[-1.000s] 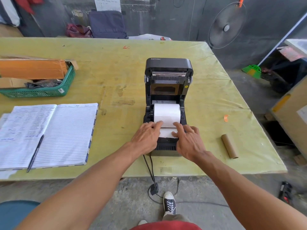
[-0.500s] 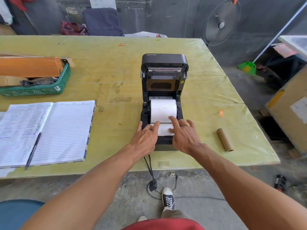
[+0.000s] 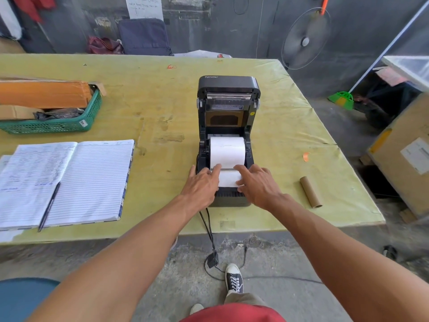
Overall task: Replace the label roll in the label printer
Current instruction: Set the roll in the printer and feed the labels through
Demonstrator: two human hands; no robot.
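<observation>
A black label printer [image 3: 228,94] stands on the yellow-green table [image 3: 162,94] with its lid raised. A white label roll [image 3: 227,152] sits in its bay, and a strip of labels [image 3: 228,178] runs forward over the front. My left hand [image 3: 202,185] lies flat on the strip's left edge, fingers spread. On the strip's right edge rests my right hand [image 3: 255,184], fingers also spread. Neither hand grips anything. An empty cardboard core [image 3: 310,192] lies on the table to the right of the printer.
An open lined notebook [image 3: 69,180] with a pen [image 3: 49,206] lies at the left. Behind it is a green basket [image 3: 58,125] holding cardboard. The printer's cables [image 3: 209,228] hang over the table's near edge to the floor. A fan [image 3: 305,40] stands at the back right.
My fingers have spread and slid slightly outward on the label strip, uncovering more of it. The roll and printer have not moved on the table.
</observation>
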